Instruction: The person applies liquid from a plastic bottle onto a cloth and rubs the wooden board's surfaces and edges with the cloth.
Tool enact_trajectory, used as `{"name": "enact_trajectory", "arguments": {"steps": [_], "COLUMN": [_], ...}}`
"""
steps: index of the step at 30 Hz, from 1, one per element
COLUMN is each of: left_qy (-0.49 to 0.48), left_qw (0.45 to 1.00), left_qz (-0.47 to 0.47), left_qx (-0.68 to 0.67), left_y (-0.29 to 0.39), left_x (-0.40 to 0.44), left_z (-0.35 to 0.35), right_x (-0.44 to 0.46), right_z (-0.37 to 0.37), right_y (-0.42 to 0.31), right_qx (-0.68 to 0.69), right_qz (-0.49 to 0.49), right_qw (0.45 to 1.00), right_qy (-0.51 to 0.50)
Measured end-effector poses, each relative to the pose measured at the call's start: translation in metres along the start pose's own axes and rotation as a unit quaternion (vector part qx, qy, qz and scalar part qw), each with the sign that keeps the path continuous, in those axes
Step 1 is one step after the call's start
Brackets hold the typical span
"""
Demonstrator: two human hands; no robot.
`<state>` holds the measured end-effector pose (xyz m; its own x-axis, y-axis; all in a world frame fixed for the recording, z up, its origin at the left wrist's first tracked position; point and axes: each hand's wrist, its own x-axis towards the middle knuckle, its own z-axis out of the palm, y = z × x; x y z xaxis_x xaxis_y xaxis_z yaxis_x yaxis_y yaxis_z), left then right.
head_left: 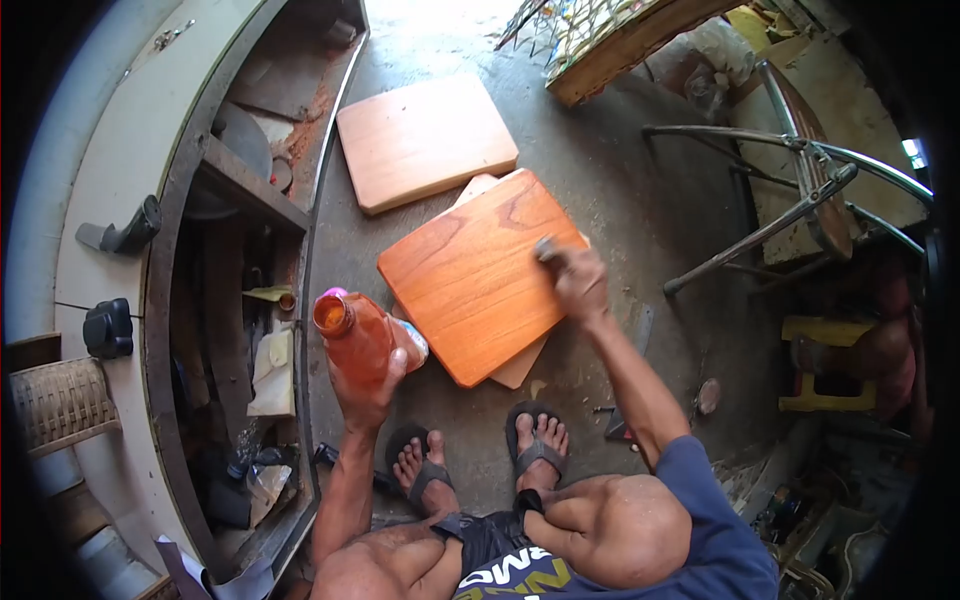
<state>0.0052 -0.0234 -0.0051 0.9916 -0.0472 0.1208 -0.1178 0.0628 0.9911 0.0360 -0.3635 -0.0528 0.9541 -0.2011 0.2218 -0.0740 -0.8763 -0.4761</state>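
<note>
My left hand is wrapped round a clear plastic bottle of orange-brown liquid, its mouth uncapped and a label partly visible. In front of me lies a wooden board with rounded corners, its top orange-brown and slightly glossy, with the grain showing. Over its right side is my right hand, slightly blurred, with fingers closed on a small greyish wad at the board's surface. A paler board sticks out beneath the orange one. Another pale, unstained board rests on the floor just beyond.
A long open-shelved cabinet full of odds and ends borders the left. On the right stand a metal-legged chair and a yellow stool by another person's limb. A wood-framed mesh panel is at the top.
</note>
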Motion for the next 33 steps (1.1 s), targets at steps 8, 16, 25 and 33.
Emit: {"name": "enact_trajectory", "arguments": {"steps": [8,16,25,33], "left_qy": [-0.014,-0.054,-0.057,-0.072], "left_qw": [0.998,0.996,0.975,0.899], "left_qz": [-0.059,-0.049,0.005,0.12], "left_qx": [0.03,-0.049,0.216,0.415], "left_y": [-0.004,0.011,0.023,0.045], "left_x": [-0.009,-0.001,-0.007,-0.01], "left_z": [-0.009,0.007,0.027,0.033], "right_x": [-0.029,-0.041,-0.034,-0.019], "right_z": [-0.02,-0.05,-0.091,-0.107], "right_y": [0.053,0.035,-0.104,-0.153], "right_qx": [0.012,0.04,0.297,0.256], "right_qz": [0.036,0.057,0.013,-0.146], "right_qw": [0.998,0.995,0.955,0.955], "right_qy": [0.058,0.073,0.013,0.046]}}
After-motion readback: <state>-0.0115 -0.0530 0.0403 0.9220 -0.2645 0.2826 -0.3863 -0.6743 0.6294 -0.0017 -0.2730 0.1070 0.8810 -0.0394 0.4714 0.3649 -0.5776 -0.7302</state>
